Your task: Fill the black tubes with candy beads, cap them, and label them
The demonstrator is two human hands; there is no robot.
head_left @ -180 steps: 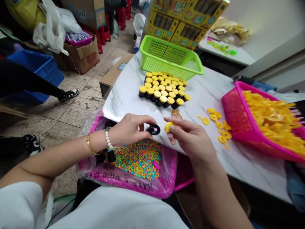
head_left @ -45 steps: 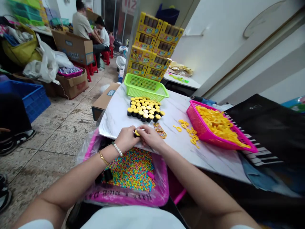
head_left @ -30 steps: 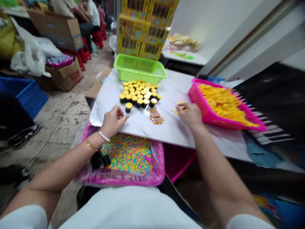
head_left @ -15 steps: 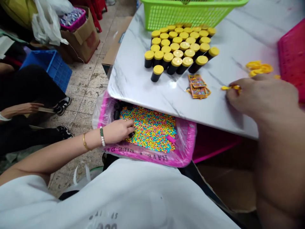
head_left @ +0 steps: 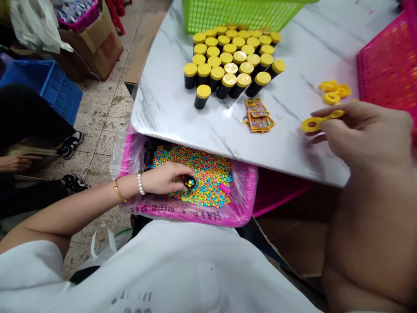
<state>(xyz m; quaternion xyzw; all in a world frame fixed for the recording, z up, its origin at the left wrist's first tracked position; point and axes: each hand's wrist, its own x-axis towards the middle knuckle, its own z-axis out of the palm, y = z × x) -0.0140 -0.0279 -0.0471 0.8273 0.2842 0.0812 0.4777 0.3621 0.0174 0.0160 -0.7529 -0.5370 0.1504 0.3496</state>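
Observation:
My left hand is down in the pink tray of small coloured candy beads, fingers closed on a little black tube lying in the beads. My right hand hovers over the marble table at the right, pinching a yellow ring-shaped cap. Several capped black tubes with yellow lids stand grouped on the table, with one tube standing apart in front. Small printed stickers lie beside them.
A green basket stands behind the tubes and a pink basket at the right edge, with loose yellow caps beside it. Spare black tubes lie in the tray's corner. Another person's legs and hand are at the left, near a blue crate.
The left hand set a capped tube on the table, then dropped into the bead tray and took hold of a black tube. The right hand picked a yellow cap from the table.

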